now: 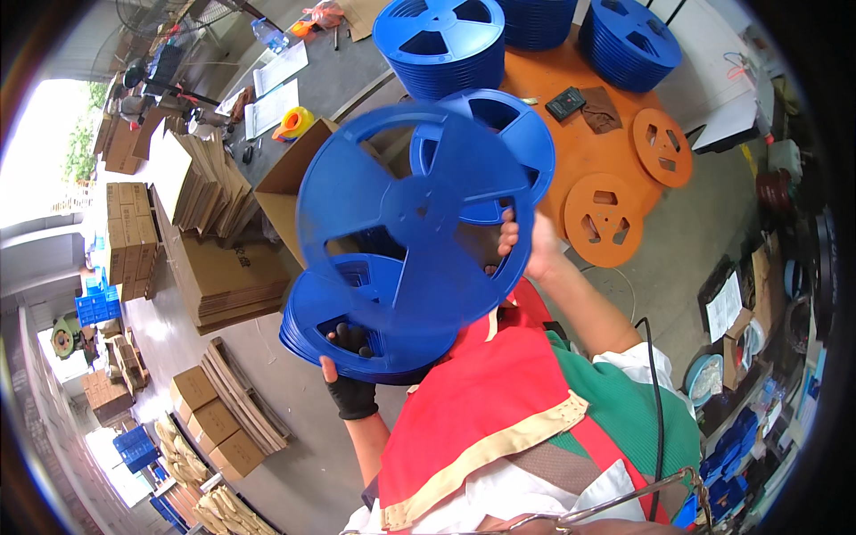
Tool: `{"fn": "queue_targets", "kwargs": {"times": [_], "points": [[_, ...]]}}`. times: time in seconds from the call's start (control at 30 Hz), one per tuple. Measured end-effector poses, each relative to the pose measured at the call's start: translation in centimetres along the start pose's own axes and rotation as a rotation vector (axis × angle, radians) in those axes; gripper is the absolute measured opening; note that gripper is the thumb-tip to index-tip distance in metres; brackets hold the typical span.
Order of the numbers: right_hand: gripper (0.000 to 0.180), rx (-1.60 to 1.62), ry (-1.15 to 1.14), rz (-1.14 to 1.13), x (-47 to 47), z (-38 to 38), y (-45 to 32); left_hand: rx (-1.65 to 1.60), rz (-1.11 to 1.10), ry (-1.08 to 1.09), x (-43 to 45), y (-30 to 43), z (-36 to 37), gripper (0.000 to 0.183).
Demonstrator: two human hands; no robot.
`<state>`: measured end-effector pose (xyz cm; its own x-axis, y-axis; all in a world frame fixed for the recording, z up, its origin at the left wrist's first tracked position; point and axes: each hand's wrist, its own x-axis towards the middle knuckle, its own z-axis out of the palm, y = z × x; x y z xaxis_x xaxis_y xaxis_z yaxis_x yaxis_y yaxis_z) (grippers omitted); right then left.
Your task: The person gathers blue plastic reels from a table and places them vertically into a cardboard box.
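Observation:
A large blue plastic reel (435,200), blurred by motion, is held by its rim in my right hand (528,241). Its spokes and wide cut-outs face upward. My left hand (354,388), in a black fingerless glove, grips a stack of similar blue reels (304,328) near my red apron, with fingers through a cut-out. The raised reel covers part of that stack. Beyond it lies another blue reel (528,124), partly hidden, close to an open cardboard box (277,194).
Tall stacks of blue reels (441,60) stand at the back by an orange table (548,73) with orange discs (605,221) at its edge. A dark table (321,67) carries papers and yellow tape (293,125). Flattened cartons (231,267) are piled left; a wooden pallet (244,394) lies lower.

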<state>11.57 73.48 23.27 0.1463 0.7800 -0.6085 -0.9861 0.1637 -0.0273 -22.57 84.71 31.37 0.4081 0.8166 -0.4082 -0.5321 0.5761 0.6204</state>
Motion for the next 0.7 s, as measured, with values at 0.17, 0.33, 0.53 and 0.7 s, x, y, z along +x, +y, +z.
{"fn": "queue_targets", "kwargs": {"times": [0.17, 0.33, 0.53, 0.7], "points": [[0.046, -0.390, 0.136, 0.143, 0.9, 0.0, 4.1, 0.004, -0.055, -0.106, -0.1, -0.1, 1.3, 0.047], [0.040, -1.687, 0.219, -0.698, 5.8, -4.4, 3.2, -0.033, -0.062, -0.067, -0.8, 0.4, -0.3, 0.037], [0.081, -2.636, 0.468, -0.557, 6.6, -7.4, -3.6, -0.038, -0.031, -0.087, -1.8, 0.2, -1.7, 0.040], [0.040, -2.563, 0.060, -1.184, 5.3, -6.5, -4.0, -0.070, -0.008, -0.112, -1.8, -0.2, -2.5, 0.039]]}}
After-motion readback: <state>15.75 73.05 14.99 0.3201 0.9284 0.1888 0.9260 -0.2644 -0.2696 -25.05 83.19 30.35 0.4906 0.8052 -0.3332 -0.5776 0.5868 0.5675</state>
